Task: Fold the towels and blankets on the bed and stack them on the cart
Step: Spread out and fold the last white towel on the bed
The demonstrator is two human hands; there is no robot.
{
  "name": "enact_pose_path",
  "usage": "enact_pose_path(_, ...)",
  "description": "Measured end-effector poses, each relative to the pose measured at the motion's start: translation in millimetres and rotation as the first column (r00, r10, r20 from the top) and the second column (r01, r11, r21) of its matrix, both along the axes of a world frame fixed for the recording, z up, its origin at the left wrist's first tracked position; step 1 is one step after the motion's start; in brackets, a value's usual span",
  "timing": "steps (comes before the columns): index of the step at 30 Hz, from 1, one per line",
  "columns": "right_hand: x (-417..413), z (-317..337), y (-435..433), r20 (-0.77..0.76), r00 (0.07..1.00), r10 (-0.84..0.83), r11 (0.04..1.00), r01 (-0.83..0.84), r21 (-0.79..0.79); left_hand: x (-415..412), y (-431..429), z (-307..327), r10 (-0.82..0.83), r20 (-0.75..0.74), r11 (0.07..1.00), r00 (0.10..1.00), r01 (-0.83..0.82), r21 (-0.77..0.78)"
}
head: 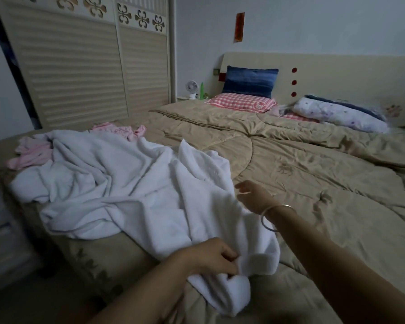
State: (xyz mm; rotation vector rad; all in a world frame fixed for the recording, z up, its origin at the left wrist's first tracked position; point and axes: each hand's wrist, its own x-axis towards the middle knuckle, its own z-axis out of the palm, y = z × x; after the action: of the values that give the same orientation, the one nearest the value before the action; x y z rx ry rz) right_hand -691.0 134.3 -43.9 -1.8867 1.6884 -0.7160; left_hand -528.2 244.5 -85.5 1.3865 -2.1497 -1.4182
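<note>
A large white towel or blanket [126, 183] lies crumpled across the near left part of the bed [313, 183]. My left hand [215, 256] pinches a near corner of that white cloth at the bed's front edge. My right hand [253, 195], with a silver bangle on the wrist, hovers at the cloth's right edge with fingers loosely spread, holding nothing. Pink cloth pieces [31, 153] lie beyond the white one at the far left, and another pink piece [122, 130] lies behind it. No cart is plainly visible.
A tan quilt covers the bed. Pillows sit at the headboard: a blue one [250, 81], a pink checked one [241, 102] and a floral one [337, 114]. A louvred wardrobe [80, 73] stands at the left. A small fan [191, 88] sits on the nightstand.
</note>
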Motion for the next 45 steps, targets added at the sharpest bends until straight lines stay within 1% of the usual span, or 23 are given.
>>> enact_pose_path(2, 26, -5, -16, -0.118, 0.991, 0.056, 0.998, -0.057, -0.001, 10, -6, 1, 0.051, -0.032, 0.998, 0.998, -0.049, 0.04)
enact_pose_path(5, 55, -16, -35, -0.258, 0.963, 0.083, 0.989, -0.049, 0.137, 20, -9, -2, 0.236, -0.098, 0.966, 0.967, -0.222, 0.131)
enact_pose_path(7, 61, -22, -39, -0.45, 0.889, 0.091, 0.992, -0.043, 0.115, 27, -8, -8, 0.377, -0.142, 0.917, 0.915, -0.348, 0.195)
enact_pose_path(8, 61, -25, -40, -0.512, 0.856, 0.071, 0.997, -0.05, 0.055, 31, -5, -13, 0.434, -0.172, 0.891, 0.885, -0.393, 0.225)
enact_pose_path(10, 59, -23, -39, -0.511, 0.858, 0.06, 0.997, -0.072, -0.004, 37, 0, -18, 0.561, -0.242, 0.819, 0.792, -0.489, 0.299)
enact_pose_path(14, 28, -4, -26, -0.39, 0.92, 0.033, 0.999, -0.024, 0.027, 37, 3, -13, 0.74, -0.331, 0.672, 0.586, -0.623, 0.399)
enact_pose_path(16, -16, 5, -12, -0.384, 0.922, -0.052, 0.998, 0.061, 0.01, 31, 4, -4, 0.751, -0.382, 0.659, 0.538, -0.641, 0.393)
enact_pose_path(19, -106, 18, 28, -0.41, 0.89, -0.202, 0.977, 0.215, -0.016, 1, 7, 15, 0.667, -0.475, 0.738, 0.574, -0.597, 0.315)
enact_pose_path(21, -173, 24, 69, -0.449, 0.851, -0.273, 0.951, 0.308, 0.003, -43, 19, 27, 0.556, -0.488, 0.828, 0.672, -0.501, 0.253)
enact_pose_path(23, -231, 26, 116, -0.502, 0.812, -0.298, 0.93, 0.365, 0.039, -96, 36, 33, 0.397, -0.512, 0.918, 0.761, -0.317, 0.239)
enact_pose_path(25, -289, 26, 168, -0.589, 0.783, -0.198, 0.937, 0.328, 0.12, -157, 63, 36, 0.176, -0.454, 0.967, 0.874, -0.068, 0.244)
enact_pose_path(26, -310, 23, 188, -0.64, 0.764, -0.082, 0.941, 0.271, 0.203, -179, 75, 37, 0.044, -0.37, 0.962, 0.928, 0.06, 0.265)
enact_pose_path(27, -327, 21, 208, -0.669, 0.74, 0.074, 0.922, 0.206, 0.329, -200, 87, 35, -0.103, -0.311, 0.925, 0.945, 0.207, 0.32)
enact_pose_path(29, -348, 19, 242, -0.604, 0.715, 0.353, 0.813, 0.085, 0.576, -230, 110, 37, -0.352, -0.217, 0.766, 0.91, 0.413, 0.492)
enact_pose_path(30, -353, 21, 254, -0.56, 0.714, 0.421, 0.763, 0.055, 0.644, -241, 118, 39, -0.444, -0.183, 0.685, 0.877, 0.464, 0.562)
enact_pose_path(31, -353, 24, 259, -0.537, 0.712, 0.453, 0.738, 0.037, 0.673, -245, 119, 34, -0.482, -0.161, 0.647, 0.861, 0.474, 0.598)
enact_pose_path(32, -353, 26, 258, -0.523, 0.721, 0.454, 0.731, 0.034, 0.681, -249, 117, 32, -0.462, -0.162, 0.648, 0.872, 0.456, 0.611)
enact_pose_path(33, -353, 27, 256, -0.514, 0.748, 0.42, 0.741, 0.045, 0.67, -251, 115, 31, -0.378, -0.159, 0.7, 0.912, 0.393, 0.596)
enact_pose_path(35, -344, 22, 235, -0.481, 0.836, 0.265, 0.798, 0.091, 0.596, -247, 104, 29, -0.101, -0.161, 0.837, 0.982, 0.172, 0.519)
enact_pose_path(36, -339, 15, 221, -0.451, 0.878, 0.16, 0.846, 0.114, 0.521, -247, 100, 29, 0.055, -0.177, 0.877, 0.983, 0.037, 0.479)
enact_pose_path(37, -332, 7, 204, -0.415, 0.907, 0.066, 0.895, 0.13, 0.427, -244, 94, 29, 0.199, -0.198, 0.889, 0.96, -0.092, 0.449)
enact_pose_path(40, -306, -15, 147, -0.284, 0.955, -0.082, 0.957, 0.155, 0.245, -229, 76, 30, 0.48, -0.226, 0.85, 0.848, -0.385, 0.36)
enact_pose_path(45, -263, -36, 59, -0.207, 0.968, -0.142, 0.981, 0.165, 0.099, -194, 32, 24, 0.677, -0.189, 0.736, 0.711, -0.655, 0.171)
